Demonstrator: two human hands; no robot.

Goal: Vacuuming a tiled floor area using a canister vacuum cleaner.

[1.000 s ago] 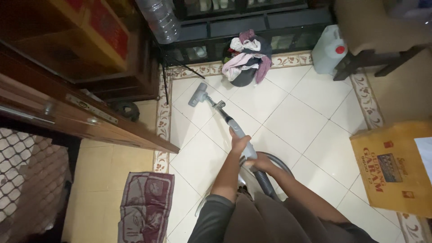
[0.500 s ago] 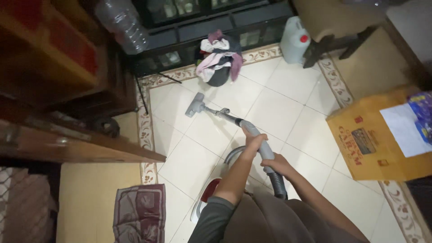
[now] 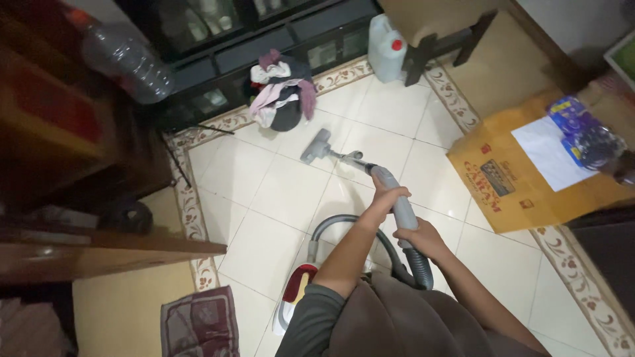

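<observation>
Left hand point(image 3: 387, 196) and right hand point(image 3: 418, 237), fingers closed around the grey vacuum wand point(image 3: 397, 198); its floor nozzle point(image 3: 316, 146) rests on the cream tiled floor point(image 3: 284, 192), near a basket of clothes point(image 3: 281, 99).

Home interior, lived-in room, as I see it: cream tiled floor point(image 3: 291, 192) with floral border, dark glass-front cabinet point(image 3: 264, 46), basket of laundry point(image 3: 281, 99), worn mat point(image 3: 198, 324), cardboard box point(image 3: 522, 172), plastic jerrycan point(image 3: 385, 47), vacuum cleaner point(image 3: 294, 301) on tiles.
</observation>
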